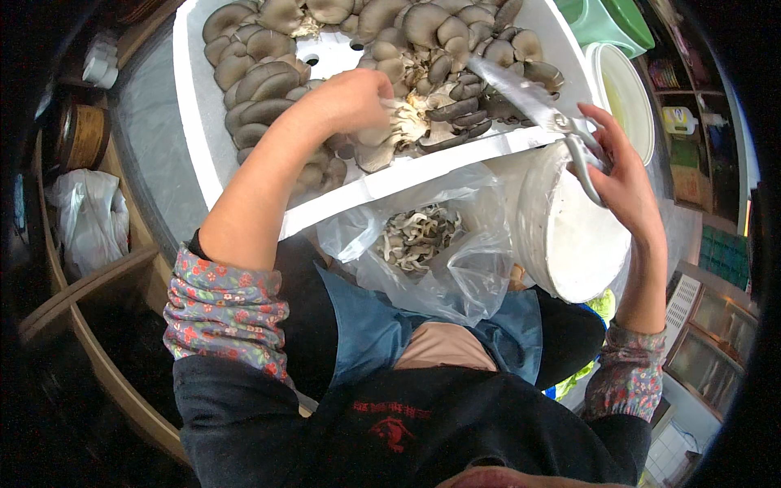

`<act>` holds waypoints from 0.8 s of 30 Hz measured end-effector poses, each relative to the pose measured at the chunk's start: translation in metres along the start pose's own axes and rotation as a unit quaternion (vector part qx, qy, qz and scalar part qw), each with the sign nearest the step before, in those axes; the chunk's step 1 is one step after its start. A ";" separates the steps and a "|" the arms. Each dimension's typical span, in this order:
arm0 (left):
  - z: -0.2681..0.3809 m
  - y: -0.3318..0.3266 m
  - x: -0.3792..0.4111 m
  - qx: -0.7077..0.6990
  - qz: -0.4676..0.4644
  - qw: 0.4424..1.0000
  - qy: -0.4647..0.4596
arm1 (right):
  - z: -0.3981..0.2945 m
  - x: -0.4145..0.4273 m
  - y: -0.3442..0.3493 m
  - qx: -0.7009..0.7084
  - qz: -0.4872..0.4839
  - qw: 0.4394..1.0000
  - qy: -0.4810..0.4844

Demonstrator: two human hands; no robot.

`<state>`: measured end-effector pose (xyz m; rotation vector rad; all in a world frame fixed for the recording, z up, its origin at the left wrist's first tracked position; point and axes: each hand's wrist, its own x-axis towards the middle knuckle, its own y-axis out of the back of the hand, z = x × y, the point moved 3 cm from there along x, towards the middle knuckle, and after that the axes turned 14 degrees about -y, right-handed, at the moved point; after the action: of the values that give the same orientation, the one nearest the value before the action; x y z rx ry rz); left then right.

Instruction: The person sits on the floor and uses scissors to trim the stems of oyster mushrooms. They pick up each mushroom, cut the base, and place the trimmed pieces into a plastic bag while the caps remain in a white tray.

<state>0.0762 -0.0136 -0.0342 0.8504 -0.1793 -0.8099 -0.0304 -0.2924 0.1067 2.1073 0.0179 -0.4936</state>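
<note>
A white foam box point(194, 104) full of grey oyster mushroom clusters point(265, 85) lies before me. Inside it, my left hand point(360, 100) grips a mushroom cluster point(407, 125) whose pale stems face right. Over the box's right front corner, my right hand point(616, 161) holds metal scissors point(518, 91) by the handles, the blades pointing up and left over the mushrooms. Whether the blades are parted is blurred. Below the box's near rim, a clear plastic bag point(470, 268) stands open at my lap, with cut mushroom pieces point(421, 235) in it.
A white plastic bucket point(586, 232) lies tilted right of the bag. Behind my right hand stand another white tub point(640, 104) and a green plastic container point(616, 24). Wooden shelving point(91, 280) with a white plastic bag point(91, 213) is at left; more shelves are at right.
</note>
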 end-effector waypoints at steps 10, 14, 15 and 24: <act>0.027 -0.044 0.003 0.175 -0.004 0.984 0.009 | 0.063 -0.018 -0.029 0.300 -0.045 0.950 -0.073; 0.030 -0.053 0.005 0.180 0.013 0.983 0.036 | 0.066 -0.019 -0.036 0.319 -0.053 0.943 -0.082; 0.030 -0.053 0.005 0.172 0.024 0.984 0.040 | 0.066 -0.019 -0.036 0.320 -0.053 0.942 -0.084; 0.017 -0.017 0.000 0.023 0.136 0.990 -0.031 | 0.085 -0.032 -0.039 0.411 -0.082 0.904 -0.081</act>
<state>0.0584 -0.0304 -0.0354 0.8228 -0.3619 -0.5793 -0.0966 -0.3336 0.0460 2.8943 -0.1347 -0.8906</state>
